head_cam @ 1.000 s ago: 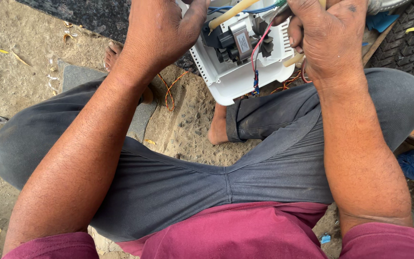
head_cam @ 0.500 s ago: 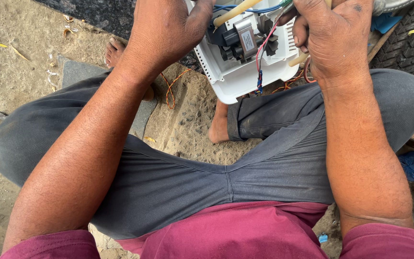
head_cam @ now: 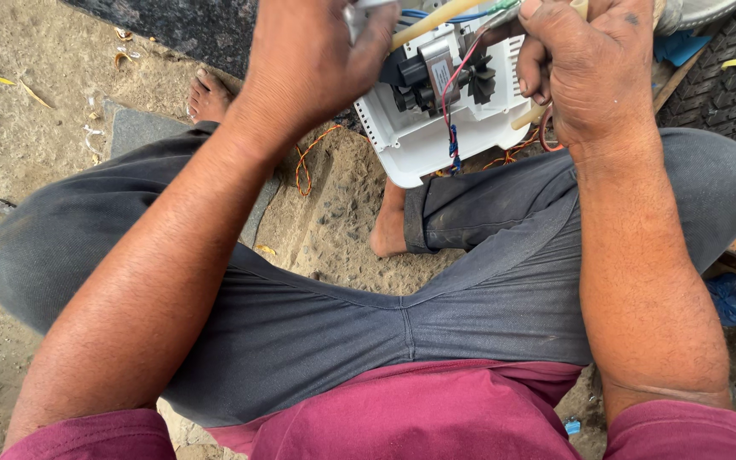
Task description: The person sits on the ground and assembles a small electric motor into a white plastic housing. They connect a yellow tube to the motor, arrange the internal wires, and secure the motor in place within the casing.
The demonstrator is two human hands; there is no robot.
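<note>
**White casing held open at the top of the view**

A white plastic casing (head_cam: 436,145) sat tilted between the knees, its open side facing up and its rounded lower corner pointing toward the bare foot; a row of slots ran along its left wall; inside it lay a black motor block (head_cam: 419,72) with a small dark finned wheel (head_cam: 477,81) at its right end; a red wire (head_cam: 453,81) ran down across the block to a blue and red connector (head_cam: 453,153) near the lower rim; a pale yellow rod (head_cam: 436,21) crossed slantwise above the block; blue wires (head_cam: 436,13) showed at the upper edge, partly cut off.
</note>
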